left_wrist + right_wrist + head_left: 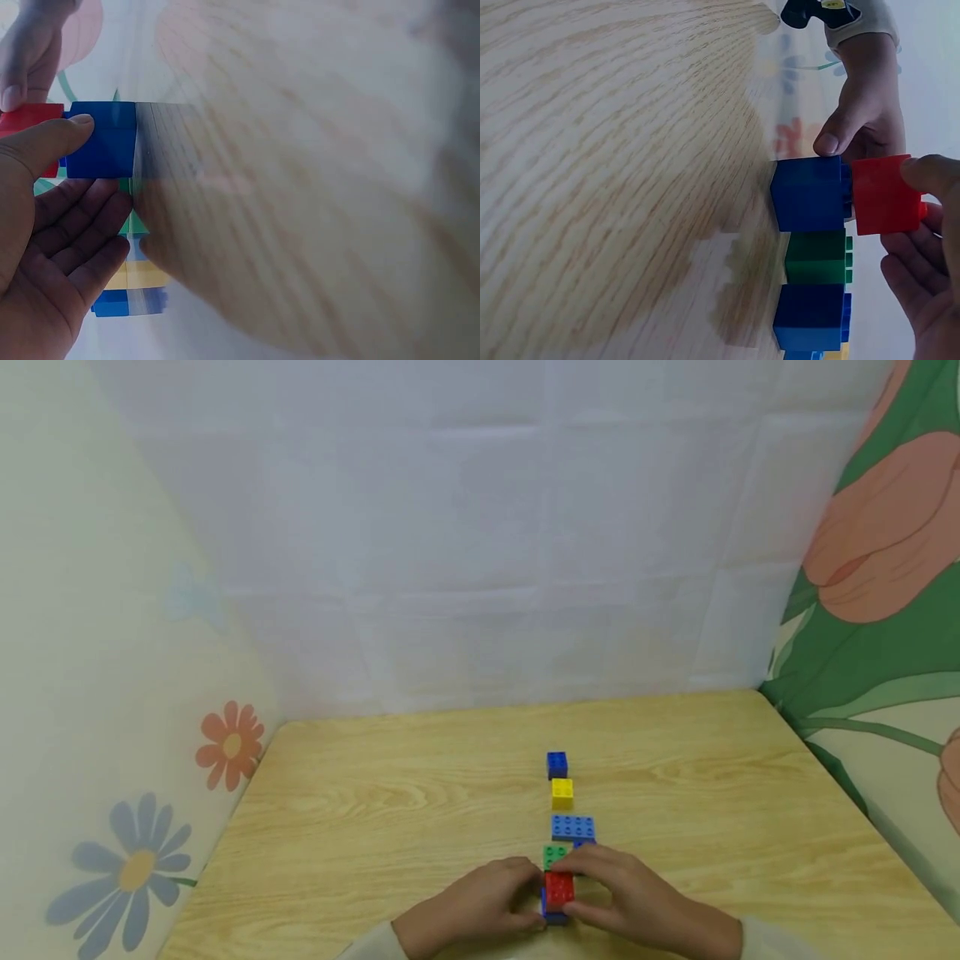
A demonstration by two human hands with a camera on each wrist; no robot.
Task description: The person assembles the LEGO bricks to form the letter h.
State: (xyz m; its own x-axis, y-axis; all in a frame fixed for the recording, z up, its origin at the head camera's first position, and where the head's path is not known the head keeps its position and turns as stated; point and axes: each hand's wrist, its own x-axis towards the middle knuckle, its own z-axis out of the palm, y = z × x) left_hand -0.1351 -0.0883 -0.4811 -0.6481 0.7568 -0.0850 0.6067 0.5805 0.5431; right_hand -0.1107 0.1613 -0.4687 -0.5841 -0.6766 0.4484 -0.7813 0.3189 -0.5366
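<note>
At the bottom of the head view, right of centre, a small two-block stack is held between two bare hands. A dark blue, cube-like plastic block stands on the pale wood-grain tabletop and is gripped by the left hand, with the thumb on its near face; the fingers behind are partly hidden. Above it, a bright red, cube-like plastic block is pinched narrowly by the right hand.

In the right wrist view, blue studs are seen between the two, so the red block is judged not fully seated. It is best kept level, lined up edge to edge, and pressed straight down while the blue base is steadied; fingertips should be kept out of the seam. The red sides look smooth and flat, with raised round studs on top.

Just beyond, a green studded block is seen, with another dark blue block partly covered by the right fingers. Higher in the frame come a lighter blue, oblong eight-stud block, a yellow square block and a small blue block. The background is filled by a creased white sheet.
</note>
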